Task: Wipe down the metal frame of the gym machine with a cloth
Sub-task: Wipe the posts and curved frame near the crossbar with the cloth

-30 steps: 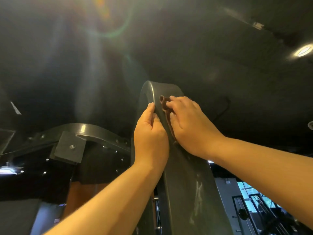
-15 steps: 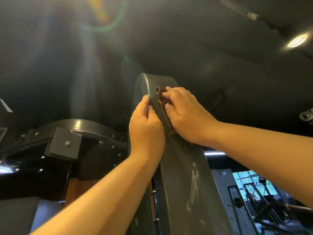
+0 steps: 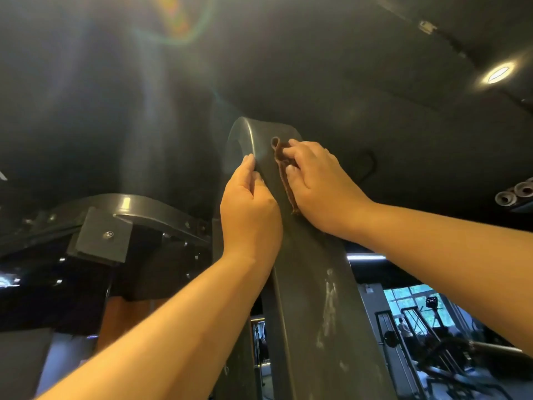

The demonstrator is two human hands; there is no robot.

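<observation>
Nearby, whitish smudges (image 3: 328, 307) low on grey metal frame (image 3: 302, 272). Further up, L hand (image 3: 251, 215) gripping frame's left edge, fingers curled round it. Just right, R hand (image 3: 320, 186) w/ bent fingers pinning brown cloth (image 3: 284, 166) to frame's face, below curved top. Far left, curved crossbeam (image 3: 144, 204) w/ bolted plate (image 3: 101, 235); far right, lit ceiling spot (image 3: 497, 73).

Head view, steeply upward, close to frame (image 3: 311, 284); background seemingly dim

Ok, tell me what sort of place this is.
Probably a gym: a tall dark machine frame up close, a curved steel arm at left, and racks with a weight plate near bright windows lower right.
</observation>
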